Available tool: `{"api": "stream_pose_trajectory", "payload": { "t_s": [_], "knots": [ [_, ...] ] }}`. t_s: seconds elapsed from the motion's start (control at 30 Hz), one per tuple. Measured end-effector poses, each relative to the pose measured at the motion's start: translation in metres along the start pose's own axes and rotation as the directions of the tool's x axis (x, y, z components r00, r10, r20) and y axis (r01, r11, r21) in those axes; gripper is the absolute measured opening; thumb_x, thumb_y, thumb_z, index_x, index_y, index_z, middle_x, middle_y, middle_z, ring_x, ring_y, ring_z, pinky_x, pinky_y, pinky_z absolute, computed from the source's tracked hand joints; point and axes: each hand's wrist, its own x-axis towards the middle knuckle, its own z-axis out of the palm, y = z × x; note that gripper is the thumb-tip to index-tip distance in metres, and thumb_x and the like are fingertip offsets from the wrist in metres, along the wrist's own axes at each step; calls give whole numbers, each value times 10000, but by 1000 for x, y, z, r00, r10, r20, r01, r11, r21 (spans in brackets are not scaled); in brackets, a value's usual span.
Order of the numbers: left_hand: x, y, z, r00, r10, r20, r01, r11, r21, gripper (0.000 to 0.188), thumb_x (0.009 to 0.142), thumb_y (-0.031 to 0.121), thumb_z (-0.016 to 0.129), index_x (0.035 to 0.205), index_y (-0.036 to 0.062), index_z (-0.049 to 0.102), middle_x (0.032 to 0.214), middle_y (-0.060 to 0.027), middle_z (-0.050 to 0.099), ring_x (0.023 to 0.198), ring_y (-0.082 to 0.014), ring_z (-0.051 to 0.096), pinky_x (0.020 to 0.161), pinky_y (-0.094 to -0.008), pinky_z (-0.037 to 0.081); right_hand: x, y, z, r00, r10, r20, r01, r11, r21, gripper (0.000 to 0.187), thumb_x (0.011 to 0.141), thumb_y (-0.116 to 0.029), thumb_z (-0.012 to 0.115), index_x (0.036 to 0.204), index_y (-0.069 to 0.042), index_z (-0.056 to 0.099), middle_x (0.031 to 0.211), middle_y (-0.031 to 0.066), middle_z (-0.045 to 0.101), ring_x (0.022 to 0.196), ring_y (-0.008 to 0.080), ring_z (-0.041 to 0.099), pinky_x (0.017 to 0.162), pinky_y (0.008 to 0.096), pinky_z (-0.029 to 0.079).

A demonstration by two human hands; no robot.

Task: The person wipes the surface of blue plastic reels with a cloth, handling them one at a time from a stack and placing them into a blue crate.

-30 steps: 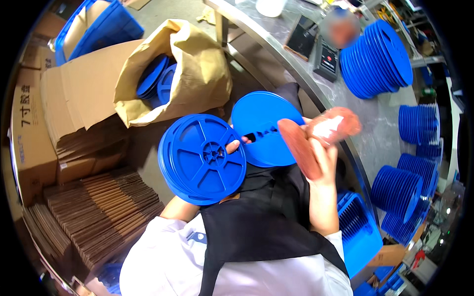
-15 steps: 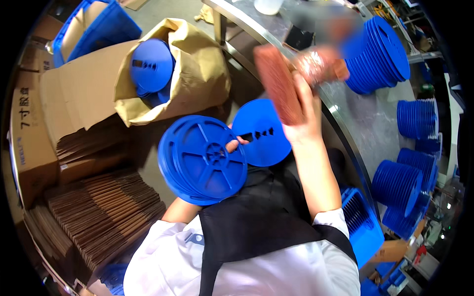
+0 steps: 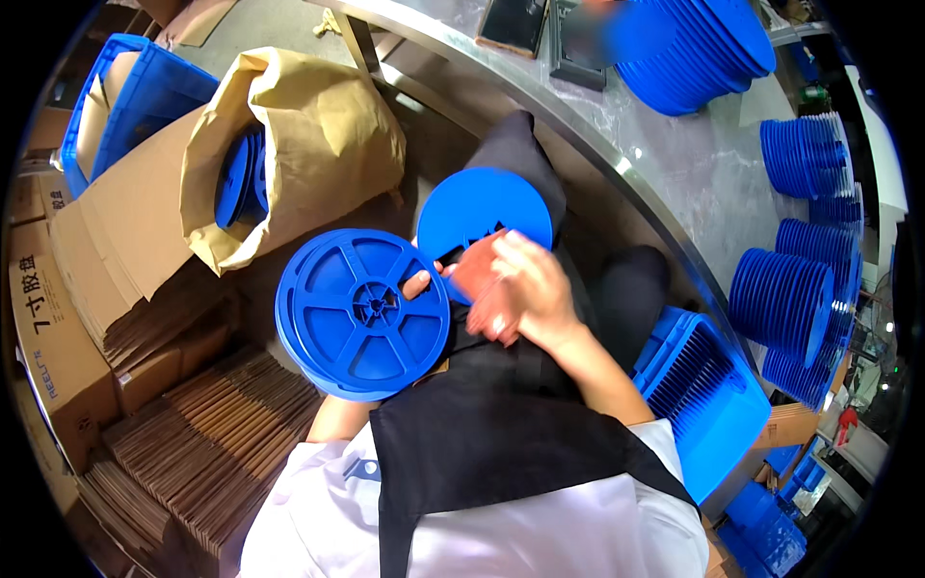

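Note:
A blue plastic reel (image 3: 328, 328), with at least one more stacked beneath it, is in my left hand (image 3: 417, 284). The fingers show past the reel's right edge; most of that hand is hidden behind it. Just beyond lies a flat blue disc (image 3: 482, 197) with slots, resting over my lap. My right hand (image 3: 541, 289) is closed around a reddish-brown, soft-looking bundle (image 3: 479, 270), its front end crumpled and shiny. Slightly blurred, the bundle sits over the near edge of the disc, beside my left fingertips; I cannot tell whether it touches the disc.
A yellow paper sack (image 3: 328, 135) with blue reels stands at far left, near a blue crate (image 3: 154, 106) and folded cardboard (image 3: 222, 433). Along the right runs a metal table (image 3: 665, 169) bearing blue reel stacks (image 3: 780, 299). A blue basket (image 3: 723, 433) stands by my right side.
My right hand has come down from near the table edge to the disc, bringing the reddish-brown bundle with it. My left hand still holds the reels, and the whole view has shifted.

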Motion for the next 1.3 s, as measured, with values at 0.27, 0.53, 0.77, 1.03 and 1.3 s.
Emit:
{"api": "stream_pose_trajectory", "payload": {
  "t_s": [0.27,0.53,0.77,1.03,1.3],
  "knots": [
    [1,-9,-6,994,77,75,-76,997,-12,489,922,85,625,1373,10,451,1189,-167,611,1201,-348,561,1043,-405,440,95,32,24,949,228,-217,-234,972,2,452,672,-152,737,1071,7,599,1066,187,632,1018,380,600,880,423,492],
    [1,-10,-15,999,24,46,-21,998,-66,479,925,88,623,1365,12,450,1182,-168,614,1208,-342,556,1040,-403,443,34,-16,13,967,-247,64,235,959,160,382,674,-78,743,1034,-55,618,1237,123,608,1215,306,543,987,438,460],
    [10,-21,-13,999,7,46,1,987,-162,470,927,90,621,1358,15,450,1176,-168,617,1215,-336,553,1038,-401,446,-13,56,12,777,479,-408,-330,863,383,359,867,-60,677,1199,26,571,1278,141,581,1220,262,534,1069,351,372],
    [29,-14,-3,993,1,-114,3,999,35,441,888,23,660,1297,23,497,1128,-152,637,1145,-296,604,955,-357,511,37,5,-29,566,824,18,-455,294,841,357,963,-231,585,1231,5,574,1184,96,626,1060,164,611,935,299,461],
    [68,-31,25,985,112,133,-140,965,221,374,888,15,637,1248,24,536,1098,-133,648,1059,-260,633,906,-348,528,26,-34,19,680,725,-109,-320,428,846,333,880,-94,660,1166,56,578,1200,120,618,1068,169,597,956,310,445]
  ]
}}
